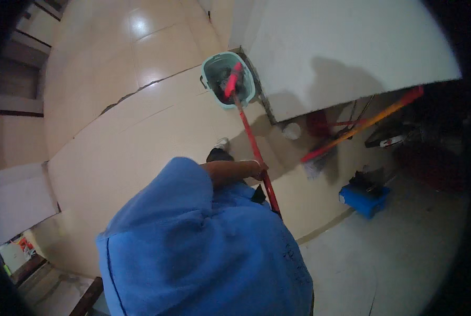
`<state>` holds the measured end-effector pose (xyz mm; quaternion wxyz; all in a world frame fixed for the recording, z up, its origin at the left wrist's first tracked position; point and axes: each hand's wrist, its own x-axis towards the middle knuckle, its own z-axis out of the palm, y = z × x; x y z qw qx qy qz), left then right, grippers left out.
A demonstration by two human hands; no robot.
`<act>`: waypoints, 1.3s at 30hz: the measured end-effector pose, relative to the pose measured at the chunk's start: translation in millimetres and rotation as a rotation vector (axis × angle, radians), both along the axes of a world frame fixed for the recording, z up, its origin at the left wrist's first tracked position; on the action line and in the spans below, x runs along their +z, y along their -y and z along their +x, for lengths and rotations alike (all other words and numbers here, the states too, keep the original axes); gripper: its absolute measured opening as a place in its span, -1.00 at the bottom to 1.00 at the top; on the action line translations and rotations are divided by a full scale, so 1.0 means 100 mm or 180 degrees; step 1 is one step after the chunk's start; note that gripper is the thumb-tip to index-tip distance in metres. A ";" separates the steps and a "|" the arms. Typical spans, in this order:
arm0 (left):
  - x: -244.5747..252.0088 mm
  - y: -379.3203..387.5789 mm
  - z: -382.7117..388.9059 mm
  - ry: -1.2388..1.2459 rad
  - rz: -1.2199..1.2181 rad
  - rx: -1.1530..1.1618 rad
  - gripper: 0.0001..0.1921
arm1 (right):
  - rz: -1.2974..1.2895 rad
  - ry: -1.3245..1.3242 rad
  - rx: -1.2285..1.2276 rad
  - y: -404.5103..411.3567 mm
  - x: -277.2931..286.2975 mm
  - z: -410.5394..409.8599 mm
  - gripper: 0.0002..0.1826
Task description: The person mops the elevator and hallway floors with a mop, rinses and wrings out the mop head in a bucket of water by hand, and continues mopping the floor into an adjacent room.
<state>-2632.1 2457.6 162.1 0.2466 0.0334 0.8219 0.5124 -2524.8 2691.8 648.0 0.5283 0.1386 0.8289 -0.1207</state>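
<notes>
My left hand (pixel 260 170) is closed around the red pole of a mop (pixel 252 138), with the forearm reaching across from a blue sleeve. The pole slants away from my body to a pink mop head (pixel 232 81). That head sits inside a pale green plastic bucket (pixel 252 85), above dark contents that look like water. The bucket stands on the tiled floor beside the corner of a white wall. The pole's near end disappears behind my blue shirt (pixel 203 252). My right hand is out of view.
A broom with an orange and red handle (pixel 362 124) leans at the right, near a red dustpan (pixel 317 123) and a round white object (pixel 291 131). A blue box (pixel 365 201) with dark items on top stands on the grey floor. The white wall (pixel 338 43) juts in from the right.
</notes>
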 end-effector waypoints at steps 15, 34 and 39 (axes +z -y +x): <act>2.00 0.76 -0.49 0.2744 0.4014 0.3470 -0.84 | 0.1080 0.0100 0.0496 1.60 1.60 -1.08 -0.64; 2.75 1.42 -0.78 0.2948 0.4748 0.3385 -0.80 | 0.1087 -0.1045 0.1992 1.97 1.97 -1.46 -0.46; 2.09 1.44 -0.99 0.2926 0.4587 0.3372 -0.79 | 0.1011 -0.0932 0.1761 2.07 1.55 -1.53 -0.46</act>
